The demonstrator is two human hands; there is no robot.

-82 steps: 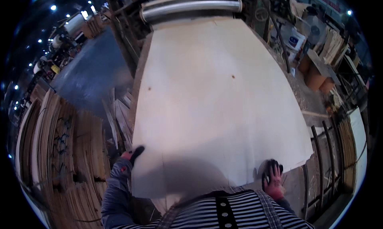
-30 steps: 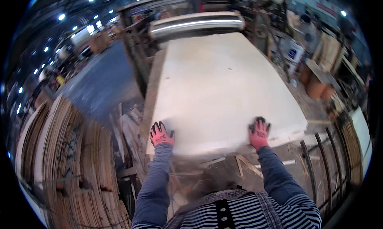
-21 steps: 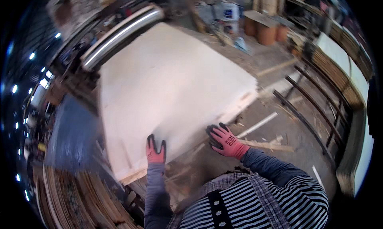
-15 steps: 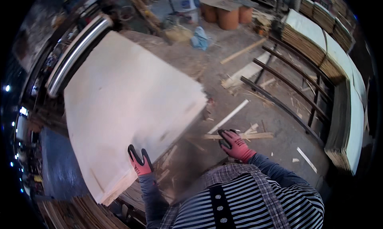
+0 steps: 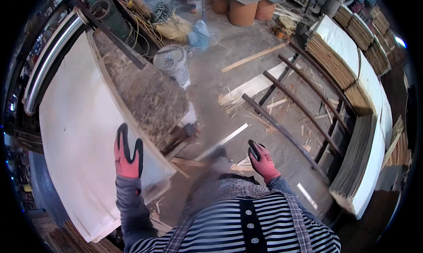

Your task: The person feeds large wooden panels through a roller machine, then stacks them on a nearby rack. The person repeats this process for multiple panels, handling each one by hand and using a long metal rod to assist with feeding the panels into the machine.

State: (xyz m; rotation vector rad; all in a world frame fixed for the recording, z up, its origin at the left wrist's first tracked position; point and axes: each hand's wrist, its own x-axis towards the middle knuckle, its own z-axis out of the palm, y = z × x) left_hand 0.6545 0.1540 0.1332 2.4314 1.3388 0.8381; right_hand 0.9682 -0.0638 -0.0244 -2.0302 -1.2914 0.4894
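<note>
A broad pale sheet of wood veneer [image 5: 83, 125] lies at my left, its right edge curving and several layers showing along it. My left hand [image 5: 128, 154], in a pink glove with black fingertips, is over the sheet near that edge, thumb and fingers spread apart. Whether it touches the sheet I cannot tell. My right hand [image 5: 263, 161], gloved alike, hovers in front of my body above the littered floor, its fingers loosely bent and nothing in them. The veneer's far end meets a shiny metal roller [image 5: 53, 61].
A rough brown board surface [image 5: 136, 85] lies right of the veneer, with a lidded white bucket [image 5: 171, 61] beyond. Dark metal rails [image 5: 299, 109] lie on the floor at right, before stacked veneer bundles [image 5: 352, 165]. Wood strips [image 5: 253, 57] and scraps litter the floor.
The veneer now sits farther left in view, showing the brown board and bucket beside it. My left hand has shifted left and up along it; the view has turned rightward.
</note>
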